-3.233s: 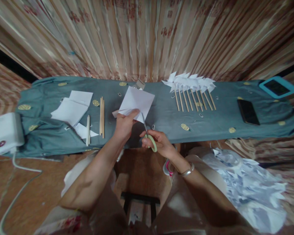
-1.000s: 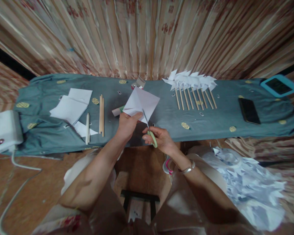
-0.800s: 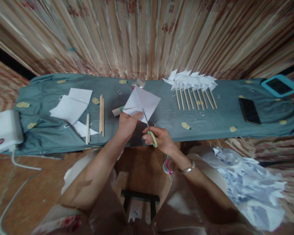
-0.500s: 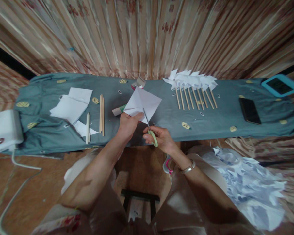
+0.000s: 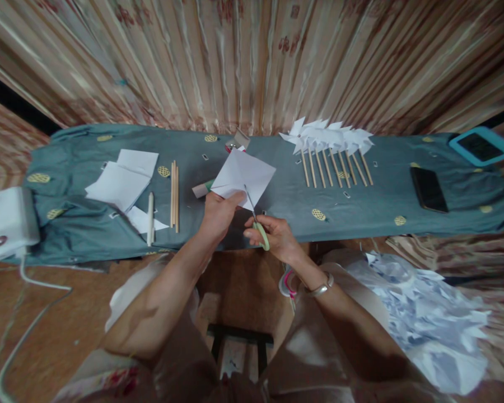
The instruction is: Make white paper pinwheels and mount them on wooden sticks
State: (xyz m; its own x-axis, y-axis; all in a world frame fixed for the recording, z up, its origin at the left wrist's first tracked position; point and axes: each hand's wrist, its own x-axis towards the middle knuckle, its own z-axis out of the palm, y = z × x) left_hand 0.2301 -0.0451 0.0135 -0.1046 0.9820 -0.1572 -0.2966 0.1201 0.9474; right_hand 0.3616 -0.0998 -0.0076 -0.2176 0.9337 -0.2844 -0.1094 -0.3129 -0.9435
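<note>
My left hand (image 5: 220, 214) pinches the near-left edge of a square white paper (image 5: 252, 170), holding it above the cloth with a corner toward me. My right hand (image 5: 273, 238) has its fingers in the handles of green scissors (image 5: 261, 235). The scissors' blades lie across the near part of the paper, close to my left fingertips. Behind the paper sit a small red and metal item (image 5: 232, 146) and a green and grey tube (image 5: 200, 191), both partly hidden.
White sheets (image 5: 124, 182), a white pen (image 5: 150, 218) and several sticks (image 5: 174, 196) lie left. Paper pinwheels on sticks (image 5: 331, 140), a phone (image 5: 429, 189) and a blue-framed device (image 5: 481, 146) are right. Below right is a heap of white paper shapes (image 5: 428, 313).
The paper and both hands have shifted very slightly to the left. The grip on the paper and on the scissors looks the same.
</note>
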